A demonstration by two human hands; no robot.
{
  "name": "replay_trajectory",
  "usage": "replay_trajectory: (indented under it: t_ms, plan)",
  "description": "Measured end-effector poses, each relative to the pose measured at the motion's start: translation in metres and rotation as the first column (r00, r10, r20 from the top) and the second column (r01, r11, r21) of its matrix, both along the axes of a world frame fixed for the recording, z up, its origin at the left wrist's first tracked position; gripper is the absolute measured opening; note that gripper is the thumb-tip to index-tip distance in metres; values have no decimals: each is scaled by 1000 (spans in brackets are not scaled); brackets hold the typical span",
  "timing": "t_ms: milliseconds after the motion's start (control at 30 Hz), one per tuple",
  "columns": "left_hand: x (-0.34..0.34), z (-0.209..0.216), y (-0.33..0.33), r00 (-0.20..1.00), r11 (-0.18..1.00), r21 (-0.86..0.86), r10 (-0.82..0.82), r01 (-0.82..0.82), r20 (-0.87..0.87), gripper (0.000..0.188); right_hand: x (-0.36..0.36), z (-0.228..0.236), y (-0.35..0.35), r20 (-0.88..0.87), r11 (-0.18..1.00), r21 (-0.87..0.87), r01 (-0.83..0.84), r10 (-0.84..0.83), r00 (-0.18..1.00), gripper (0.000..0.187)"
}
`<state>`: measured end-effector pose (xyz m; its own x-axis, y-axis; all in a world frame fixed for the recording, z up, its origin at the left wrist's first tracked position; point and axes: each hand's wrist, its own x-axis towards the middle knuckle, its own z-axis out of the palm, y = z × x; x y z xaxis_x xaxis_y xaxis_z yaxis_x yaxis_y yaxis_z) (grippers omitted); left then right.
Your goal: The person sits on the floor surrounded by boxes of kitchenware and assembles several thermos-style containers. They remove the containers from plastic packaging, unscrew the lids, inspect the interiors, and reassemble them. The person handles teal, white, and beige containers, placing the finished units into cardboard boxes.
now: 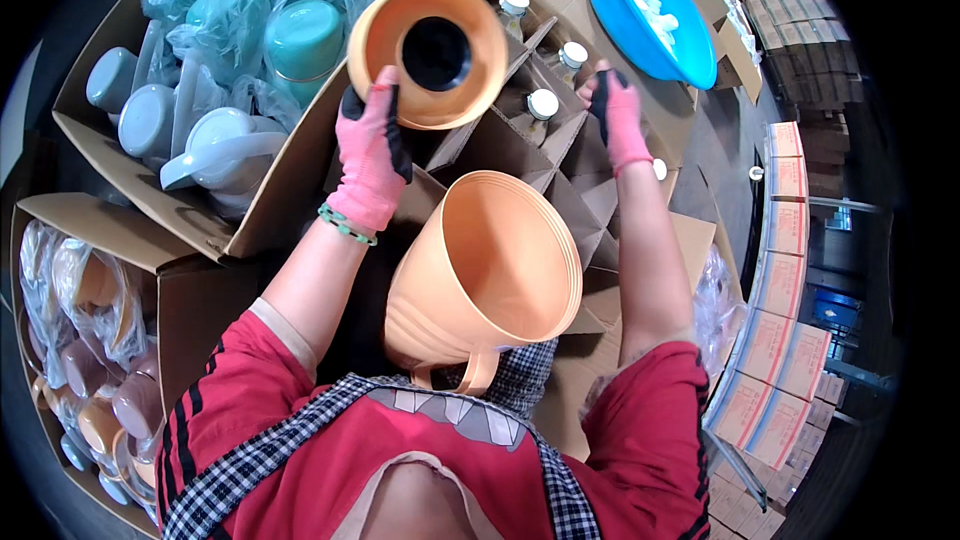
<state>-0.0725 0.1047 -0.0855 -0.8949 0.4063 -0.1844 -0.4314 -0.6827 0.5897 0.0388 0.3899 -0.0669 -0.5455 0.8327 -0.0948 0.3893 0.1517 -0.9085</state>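
My left hand (375,145), in a pink glove with black fingers, grips the rim of a peach plastic round part (385,20) with a black disc in its middle. The thumb lies over the rim and the other fingers are behind it. Against my lap leans a peach plastic jug body (430,285), its wide mouth facing up and its handle towards me. My right hand (615,115), gloved alike, is over a divided carton (500,150), its fingers curled together; what they hold, if anything, is hidden. Near it stand bottles with white caps (542,104) in the compartments.
A blue basin (610,10) with small white pieces stands at the far right. On the left, an open carton (265,200) holds teal and pale grey jugs in plastic film. Another carton (100,210) below it holds peach and brown parts. Stacked boxes (785,290) line the right side.
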Motion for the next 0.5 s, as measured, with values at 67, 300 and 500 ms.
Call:
replay_trajectory:
  t_ms: [67,300,500]
  plan:
    - [-14,-17,1,984,992,124,-34,12,176,30,-11,-32,-14,394,876,428,-222,40,918,52]
    - [-14,-20,7,988,999,-25,-40,44,150,33,-48,-52,-35,892,802,217,-557,69,447,69]
    - [-19,-47,14,982,998,49,-59,51,177,20,-34,-48,-40,869,799,256,-544,55,491,64]
